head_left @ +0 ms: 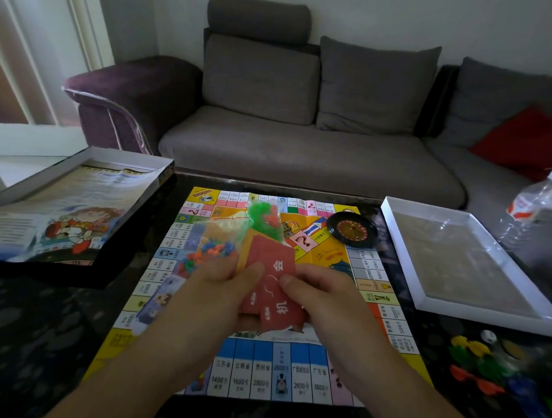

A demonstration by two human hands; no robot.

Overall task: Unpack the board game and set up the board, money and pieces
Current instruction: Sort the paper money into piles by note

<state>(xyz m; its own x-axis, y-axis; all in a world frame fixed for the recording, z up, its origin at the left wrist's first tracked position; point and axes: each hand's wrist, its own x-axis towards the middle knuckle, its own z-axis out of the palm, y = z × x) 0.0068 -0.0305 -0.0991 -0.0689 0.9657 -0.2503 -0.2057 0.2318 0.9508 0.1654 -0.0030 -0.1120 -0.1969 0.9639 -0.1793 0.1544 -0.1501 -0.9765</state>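
The colourful game board (377, 286) lies unfolded on the dark table. Above its middle, my left hand (221, 289) and my right hand (318, 298) together hold a stack of red cards (275, 271) with white characters; thumbs press on top. Beyond the cards lie a clear bag of small orange and blue pieces (207, 252) and a bag of green and red pieces (264, 217). A small black roulette wheel (352, 229) sits on the board's far right part.
The box lid (132, 160) with a printed sheet inside stands at the left. A white box tray (404, 254) lies at the right, loose coloured pawns (480, 367) and a die (488, 336) near it. A plastic bottle (537, 199) stands far right. A grey sofa (297, 145) runs behind.
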